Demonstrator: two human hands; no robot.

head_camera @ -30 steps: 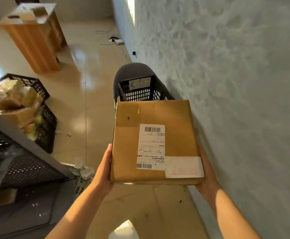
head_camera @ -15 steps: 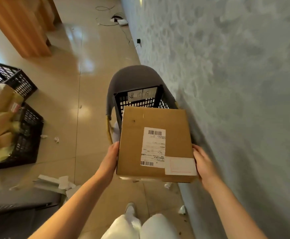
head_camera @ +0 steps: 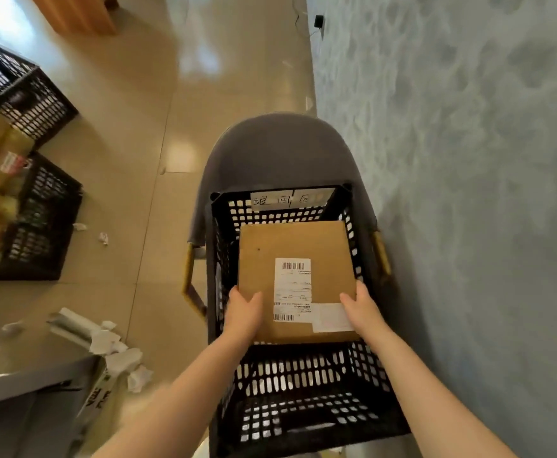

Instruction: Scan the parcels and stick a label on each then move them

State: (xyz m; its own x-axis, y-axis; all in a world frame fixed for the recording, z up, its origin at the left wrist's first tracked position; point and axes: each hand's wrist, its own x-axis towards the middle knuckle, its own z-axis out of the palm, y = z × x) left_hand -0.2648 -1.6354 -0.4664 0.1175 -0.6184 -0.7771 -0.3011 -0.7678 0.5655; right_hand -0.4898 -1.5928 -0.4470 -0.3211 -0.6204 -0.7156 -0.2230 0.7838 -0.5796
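Observation:
A flat brown cardboard parcel (head_camera: 293,242) with a white barcode label (head_camera: 293,289) and a smaller white sticker at its near right corner sits low inside a black perforated crate (head_camera: 303,375). My left hand (head_camera: 244,314) grips the parcel's near left corner. My right hand (head_camera: 360,307) holds its near right edge, partly covering the small sticker. The crate rests on a grey chair (head_camera: 280,150) and carries a handwritten white tag on its far rim.
A textured grey wall (head_camera: 469,193) runs close along the right. Two more black crates (head_camera: 35,219) with parcels stand on the tiled floor at left. Torn white paper scraps (head_camera: 105,342) lie near a grey shelf edge at bottom left.
The parcel has gone forward and down, from in front of me above the crate into the crate. My view has tilted downward and come closer to the crate.

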